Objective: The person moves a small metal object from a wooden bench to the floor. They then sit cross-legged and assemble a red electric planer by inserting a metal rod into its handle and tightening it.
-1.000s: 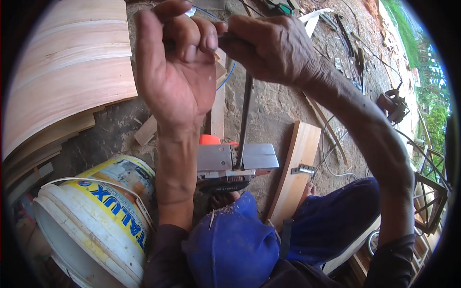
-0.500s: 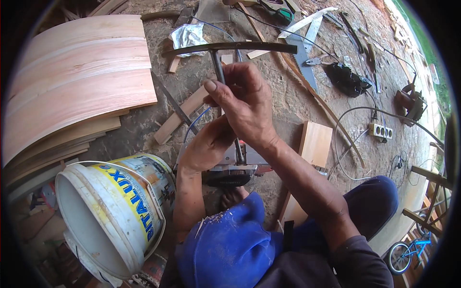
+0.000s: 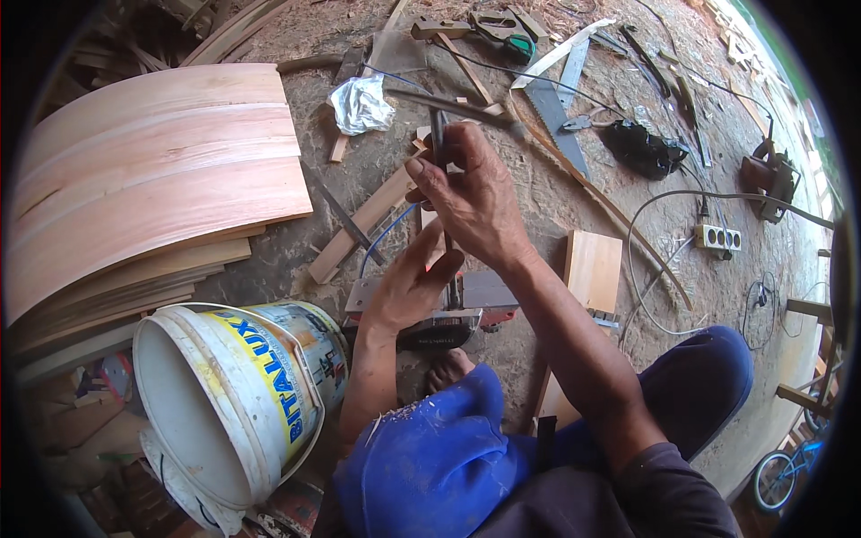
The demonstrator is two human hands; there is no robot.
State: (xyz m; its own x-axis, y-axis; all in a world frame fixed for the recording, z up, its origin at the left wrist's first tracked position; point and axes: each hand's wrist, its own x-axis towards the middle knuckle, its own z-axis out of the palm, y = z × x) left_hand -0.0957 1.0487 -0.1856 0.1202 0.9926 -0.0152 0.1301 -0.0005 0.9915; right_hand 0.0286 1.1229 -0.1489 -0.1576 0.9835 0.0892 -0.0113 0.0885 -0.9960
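My right hand is closed around the shaft of a dark T-shaped metal tool, thumb toward the left. Its crossbar is at the top, smeared by motion at the right end. Lower down, my left hand is beside the shaft with thumb and fingers apart; whether it touches the shaft I cannot tell. The shaft runs down to a grey-plated machine with red parts and a dark rounded piece at its near side. My hands partly cover this machine. A bare foot is just in front of it.
Stacked boards lie at the left, with a tipped white bucket nearer me. A handsaw, pliers and a black plastic bag lie far right. Cables run to a power strip. A wooden block sits right.
The tool's crossbar has turned, its right end swinging nearer me. My left hand's fingers have loosened from around the shaft. The whole view has shifted slightly.
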